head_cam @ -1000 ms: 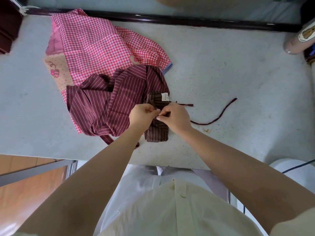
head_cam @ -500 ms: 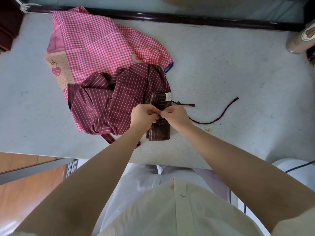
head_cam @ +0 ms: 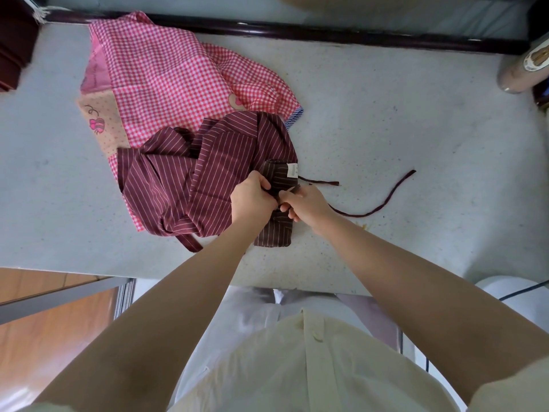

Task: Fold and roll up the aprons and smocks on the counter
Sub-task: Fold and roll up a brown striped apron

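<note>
Two grips, left hand and right hand, are pinching the tie, trailing toward 3 o'clock, over the rolled apron; cinching a knot is probably coming next.

On the surface, the smock lies far left, the apron overlaps its near edge, the roll sits at the apron's right end under the left hand and right hand, the tie trails rightward, and a bottle occupies the far right corner.
</note>
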The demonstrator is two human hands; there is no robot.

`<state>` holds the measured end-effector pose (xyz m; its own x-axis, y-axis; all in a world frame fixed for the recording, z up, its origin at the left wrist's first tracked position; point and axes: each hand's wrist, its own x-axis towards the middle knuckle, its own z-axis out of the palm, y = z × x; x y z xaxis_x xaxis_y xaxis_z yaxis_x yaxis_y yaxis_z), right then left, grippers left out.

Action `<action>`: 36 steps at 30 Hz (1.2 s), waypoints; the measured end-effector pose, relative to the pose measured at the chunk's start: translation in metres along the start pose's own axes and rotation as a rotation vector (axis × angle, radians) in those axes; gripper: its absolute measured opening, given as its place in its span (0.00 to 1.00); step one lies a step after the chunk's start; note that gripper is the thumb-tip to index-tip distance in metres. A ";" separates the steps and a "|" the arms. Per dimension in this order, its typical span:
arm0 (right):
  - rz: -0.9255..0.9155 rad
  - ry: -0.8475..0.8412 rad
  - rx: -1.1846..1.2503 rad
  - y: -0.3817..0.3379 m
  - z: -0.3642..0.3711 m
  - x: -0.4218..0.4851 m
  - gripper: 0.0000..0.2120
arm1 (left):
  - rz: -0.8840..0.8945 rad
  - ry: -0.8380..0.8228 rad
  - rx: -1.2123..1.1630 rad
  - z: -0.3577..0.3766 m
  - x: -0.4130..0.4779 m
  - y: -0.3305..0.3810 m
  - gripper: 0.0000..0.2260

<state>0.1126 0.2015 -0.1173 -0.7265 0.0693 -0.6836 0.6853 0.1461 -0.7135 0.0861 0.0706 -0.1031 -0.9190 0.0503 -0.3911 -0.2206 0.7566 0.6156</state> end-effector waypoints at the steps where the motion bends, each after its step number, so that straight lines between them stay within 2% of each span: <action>1: -0.020 0.003 -0.028 0.000 -0.001 0.000 0.11 | 0.000 -0.003 0.033 0.000 0.000 0.001 0.10; 3: -0.058 0.021 -0.073 -0.001 -0.003 -0.001 0.12 | 0.019 -0.007 0.089 -0.001 0.000 0.002 0.12; 7: -0.122 0.087 -0.408 0.003 -0.015 0.003 0.18 | 0.138 -0.039 0.245 -0.006 0.000 -0.005 0.13; 10: -0.081 0.101 -0.492 0.007 -0.019 0.005 0.18 | 0.231 -0.046 0.361 -0.011 -0.001 -0.010 0.11; 13: -0.085 0.133 -0.522 0.009 -0.019 0.007 0.19 | 0.251 -0.073 0.400 -0.013 -0.002 -0.014 0.10; 16: -0.088 0.104 -0.494 0.010 -0.020 0.007 0.19 | 0.141 -0.102 0.222 -0.013 -0.001 -0.017 0.09; 20: -0.070 0.105 -0.355 0.011 -0.017 0.003 0.16 | -0.049 -0.046 -0.037 -0.011 0.000 -0.016 0.06; 23: -0.014 0.112 -0.209 0.012 -0.014 0.002 0.13 | -0.101 -0.050 -0.120 -0.009 -0.005 -0.016 0.11; 26: 0.015 0.064 -0.149 0.006 -0.011 -0.002 0.13 | -0.129 -0.034 -0.139 -0.006 -0.004 -0.018 0.10; 30: -0.008 -0.030 -0.165 -0.001 0.001 -0.005 0.14 | -0.163 -0.115 -0.170 -0.006 -0.003 -0.013 0.13; 34: -0.078 0.066 -0.388 0.004 0.000 0.000 0.12 | -0.218 -0.324 -0.200 -0.014 0.000 -0.011 0.15; 36: -0.106 0.125 -0.479 0.007 -0.004 0.005 0.13 | -0.193 -0.402 -0.125 -0.018 0.000 -0.010 0.12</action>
<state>0.1136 0.2063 -0.1247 -0.8114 0.1425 -0.5668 0.5284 0.5933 -0.6073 0.0825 0.0508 -0.0969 -0.6630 0.1840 -0.7257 -0.4352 0.6940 0.5736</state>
